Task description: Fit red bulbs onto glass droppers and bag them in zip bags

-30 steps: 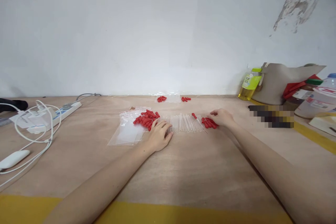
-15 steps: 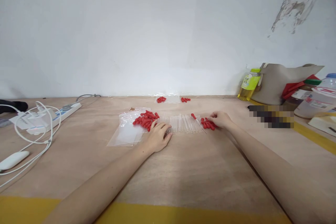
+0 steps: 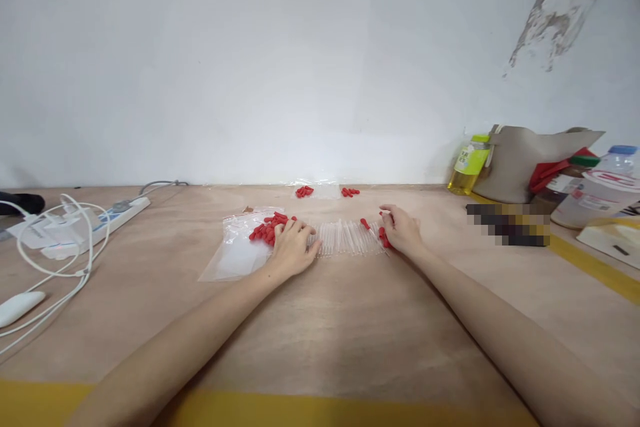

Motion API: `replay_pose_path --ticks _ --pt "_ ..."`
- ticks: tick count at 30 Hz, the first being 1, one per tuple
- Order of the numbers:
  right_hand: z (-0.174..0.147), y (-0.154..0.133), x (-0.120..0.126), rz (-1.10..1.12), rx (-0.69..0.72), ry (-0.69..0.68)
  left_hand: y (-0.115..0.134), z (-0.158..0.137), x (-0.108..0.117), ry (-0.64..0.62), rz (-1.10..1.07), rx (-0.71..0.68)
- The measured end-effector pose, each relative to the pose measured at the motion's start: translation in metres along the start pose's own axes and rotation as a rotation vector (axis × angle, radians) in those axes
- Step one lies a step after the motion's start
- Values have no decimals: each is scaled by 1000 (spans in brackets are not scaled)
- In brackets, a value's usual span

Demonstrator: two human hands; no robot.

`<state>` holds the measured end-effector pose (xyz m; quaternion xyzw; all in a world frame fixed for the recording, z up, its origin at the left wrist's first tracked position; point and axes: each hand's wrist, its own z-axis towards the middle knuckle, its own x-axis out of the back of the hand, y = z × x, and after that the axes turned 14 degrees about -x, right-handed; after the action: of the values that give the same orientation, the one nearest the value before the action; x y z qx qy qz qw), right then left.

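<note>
A row of thin clear tubes lies side by side in the middle of the wooden table. My left hand rests at the row's left end, fingers spread and bent, touching the edge of a heap of red rubber bulbs. One tube at the right end has a red bulb on its upper end. Just beyond it, my right hand is closed in a pinch, with a bit of red showing at the fingertips. Beneath that hand is a smaller group of red bulbs, partly hidden.
A clear zip bag lies under the left heap. Two small groups of red bulbs sit near the wall. At left are a power strip and white cables; at right, a yellow-green bottle, a grey bag and jars.
My right hand has lifted from the small group of bulbs and moved left toward the tubes, with a red bulb at its fingertips. The left hand stays by the heap; the view shifts slightly.
</note>
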<state>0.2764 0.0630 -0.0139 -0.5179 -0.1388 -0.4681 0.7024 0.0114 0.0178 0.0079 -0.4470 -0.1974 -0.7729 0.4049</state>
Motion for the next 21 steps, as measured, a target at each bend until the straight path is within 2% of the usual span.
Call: replay_pose_path --ticks 3,6,8,14,21 --pt "-3 -6 -4 -14 100 -76 1 17 -6 -67 23 81" --pt "-3 -6 -6 1 194 -163 6 33 -14 -174 76 222" --pt "-3 -5 -5 26 218 -182 7 41 -20 -222 102 296" --pt "-8 -12 2 -31 112 -111 1 51 -27 -256 108 381" --pt "-12 -20 -4 -18 47 -84 4 50 -30 -201 95 349"
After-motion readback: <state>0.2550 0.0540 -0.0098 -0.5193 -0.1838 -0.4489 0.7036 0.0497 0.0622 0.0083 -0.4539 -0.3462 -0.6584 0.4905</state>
